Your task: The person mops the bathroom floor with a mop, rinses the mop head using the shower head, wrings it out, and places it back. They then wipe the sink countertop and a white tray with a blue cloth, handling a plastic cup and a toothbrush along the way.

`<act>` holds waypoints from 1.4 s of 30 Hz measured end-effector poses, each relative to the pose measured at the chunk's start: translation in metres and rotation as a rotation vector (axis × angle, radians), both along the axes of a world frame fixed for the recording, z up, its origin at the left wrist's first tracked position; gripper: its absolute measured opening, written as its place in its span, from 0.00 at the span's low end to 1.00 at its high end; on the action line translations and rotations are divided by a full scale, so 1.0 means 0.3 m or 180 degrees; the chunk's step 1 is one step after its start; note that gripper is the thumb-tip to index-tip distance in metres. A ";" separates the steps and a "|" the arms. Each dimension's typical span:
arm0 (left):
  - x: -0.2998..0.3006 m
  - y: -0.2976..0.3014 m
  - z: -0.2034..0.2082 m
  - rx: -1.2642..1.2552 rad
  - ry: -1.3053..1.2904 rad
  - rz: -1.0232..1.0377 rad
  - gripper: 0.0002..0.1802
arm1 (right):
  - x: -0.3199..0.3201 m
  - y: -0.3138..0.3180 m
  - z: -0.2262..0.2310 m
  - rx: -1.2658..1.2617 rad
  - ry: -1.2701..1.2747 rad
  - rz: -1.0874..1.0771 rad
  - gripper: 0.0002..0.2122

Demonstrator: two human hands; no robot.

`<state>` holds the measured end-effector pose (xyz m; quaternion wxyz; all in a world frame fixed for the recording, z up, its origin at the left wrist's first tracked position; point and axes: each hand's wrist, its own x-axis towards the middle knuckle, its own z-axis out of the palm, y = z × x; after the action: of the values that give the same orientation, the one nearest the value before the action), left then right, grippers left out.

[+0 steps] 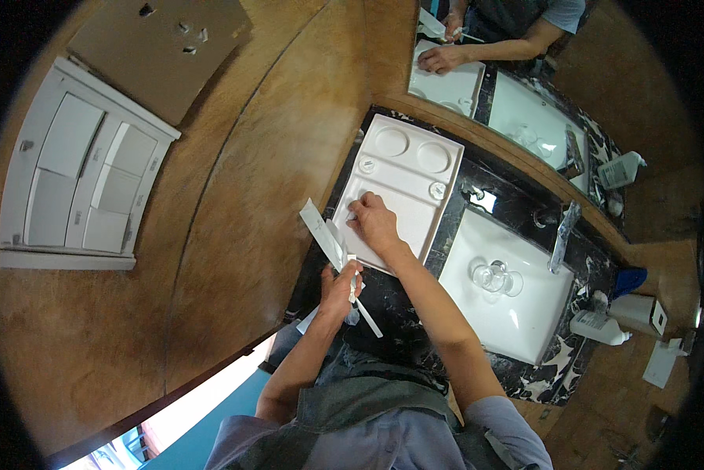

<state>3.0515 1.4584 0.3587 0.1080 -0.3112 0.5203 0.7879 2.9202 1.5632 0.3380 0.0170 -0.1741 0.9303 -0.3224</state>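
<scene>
1. So, your left hand [341, 290] is closed around a flat white packet [320, 227] and a thin white strip [370, 319], by the near left corner of the white tray [410, 227].
2. Your right hand [377, 225] is over the left part of the tray, its fingers bent down. I cannot tell if they pinch something small.
3. One little round thing [367, 164] sits on the tray's left side, and another round thing [437, 190] sits near its right edge. Those two look done.
4. You have the packet and strip in your hand, so the job looks only part done.
5. The tray lies on the black surface [383, 300], beside the white sink [516, 333].
</scene>
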 end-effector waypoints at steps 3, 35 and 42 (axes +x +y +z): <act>-0.016 0.010 0.006 0.0148 -0.0075 0.0395 0.15 | 0.050 0.015 -0.021 -0.0464 -0.0348 -0.0091 0.09; 0.176 0.088 0.074 0.0490 0.0236 -0.0416 0.12 | 0.536 0.356 0.074 -0.3323 -0.1844 -0.0675 0.11; 0.423 0.062 0.070 0.0307 0.0277 0.0123 0.08 | 0.521 0.470 -0.077 -0.0317 0.0026 -0.0735 0.12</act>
<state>3.1783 1.4771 0.3797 0.0850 -0.2811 0.4799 0.8267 3.0765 1.7043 0.3149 -0.0326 -0.0678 0.9271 -0.3673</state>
